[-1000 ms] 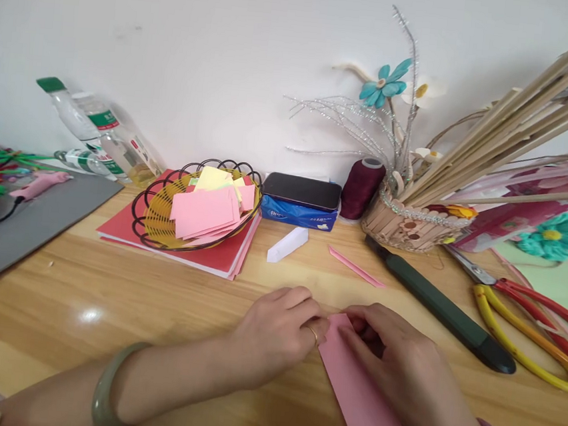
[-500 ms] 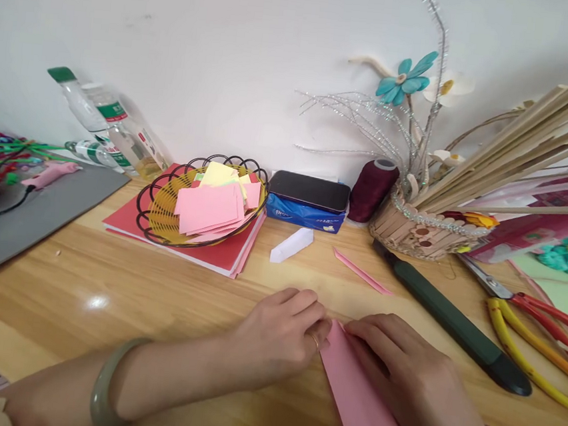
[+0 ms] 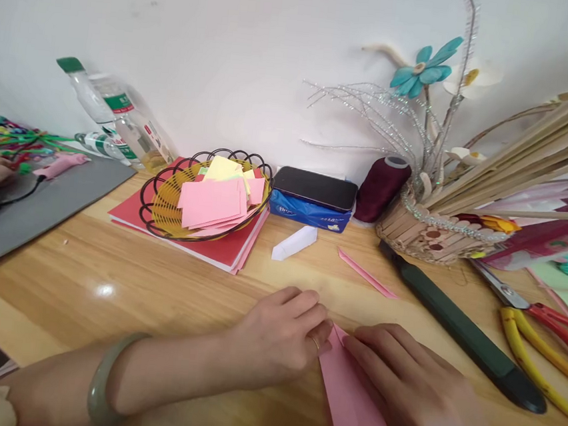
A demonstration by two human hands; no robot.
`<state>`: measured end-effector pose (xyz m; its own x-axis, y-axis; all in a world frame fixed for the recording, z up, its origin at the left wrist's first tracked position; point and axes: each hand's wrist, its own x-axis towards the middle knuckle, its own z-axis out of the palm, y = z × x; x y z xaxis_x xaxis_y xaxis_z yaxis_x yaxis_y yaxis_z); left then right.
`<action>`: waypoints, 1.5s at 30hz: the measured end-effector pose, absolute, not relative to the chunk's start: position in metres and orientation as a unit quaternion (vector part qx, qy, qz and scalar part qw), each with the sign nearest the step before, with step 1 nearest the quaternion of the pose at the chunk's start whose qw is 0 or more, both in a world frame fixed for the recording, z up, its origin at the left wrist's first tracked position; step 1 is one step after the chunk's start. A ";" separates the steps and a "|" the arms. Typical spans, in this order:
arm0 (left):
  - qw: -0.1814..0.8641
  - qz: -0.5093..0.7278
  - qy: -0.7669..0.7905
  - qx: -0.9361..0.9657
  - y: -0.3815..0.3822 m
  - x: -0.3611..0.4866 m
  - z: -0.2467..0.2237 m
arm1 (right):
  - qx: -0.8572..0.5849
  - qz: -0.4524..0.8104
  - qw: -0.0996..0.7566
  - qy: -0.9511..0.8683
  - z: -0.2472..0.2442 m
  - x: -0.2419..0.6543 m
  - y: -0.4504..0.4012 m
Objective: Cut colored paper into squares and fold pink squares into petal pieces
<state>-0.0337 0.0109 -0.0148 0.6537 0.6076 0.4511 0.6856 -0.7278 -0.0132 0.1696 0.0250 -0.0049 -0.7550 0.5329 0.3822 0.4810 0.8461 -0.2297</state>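
Pink paper (image 3: 352, 414): long strip, smooth, matte, creased near the top end; lies at the near side of the tabletop, between the two hands, lower end running out of view. Largest first. Tabletop (image 3: 116, 331): light wood, visible grain, glossy. Mat (image 3: 64, 202): grey, flat, far left. Craft pot (image 3: 437, 236): rough wooden slats, glittery trim, long straight sticks (image 3: 531, 150) tilting out to the right. Basket (image 3: 167, 202): yellow weave, round, black looped rim; sits on stacked red paper, holds pink and yellow paper pieces. Left hand (image 3: 283, 330): fingers curled, gripping the pink paper's top end. Right hand (image 3: 418, 383): fingers laid along the paper's right edge, touching it; cannot tell if they pinch, undersides hidden. Scissors (image 3: 540, 314): metal blades, red and yellow handles, right side. Tissue pack (image 3: 309, 212): shiny blue wrapper, black phone (image 3: 316, 187) flat on top. Thread spool (image 3: 381, 190): maroon, upright, slightly leaning, beside the pack. Folded white paper (image 3: 294, 243): pointed end, in front of the pack. Ring (image 3: 316, 343): thin, gold-coloured, on the left hand.
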 end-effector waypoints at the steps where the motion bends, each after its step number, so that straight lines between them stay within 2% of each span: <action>1: 0.093 -0.214 -0.358 -0.904 0.011 -0.034 -0.016 | -0.268 0.060 0.220 -0.936 -0.004 0.169 0.025; 17: 0.065 -0.242 -0.371 -0.894 0.012 -0.033 -0.019 | -0.232 0.091 0.209 -0.946 -0.001 0.173 0.028; 28: 0.035 -0.258 -0.388 -0.884 0.011 -0.031 -0.019 | -0.301 0.145 0.244 -0.910 -0.011 0.175 0.025; 34: 0.059 -0.255 -0.373 -0.890 0.012 -0.032 -0.018 | -0.354 0.076 0.255 -0.897 -0.010 0.171 0.021; 45: 0.078 -0.237 -0.363 -0.898 0.011 -0.033 -0.017 | -0.264 0.006 0.236 -0.935 -0.002 0.170 0.013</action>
<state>-0.0330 0.0108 -0.0166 0.6248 0.6146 0.4816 0.6887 -0.7244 0.0309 0.1701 0.0131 -0.0021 -0.7498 0.4959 0.4380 0.4903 0.8609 -0.1355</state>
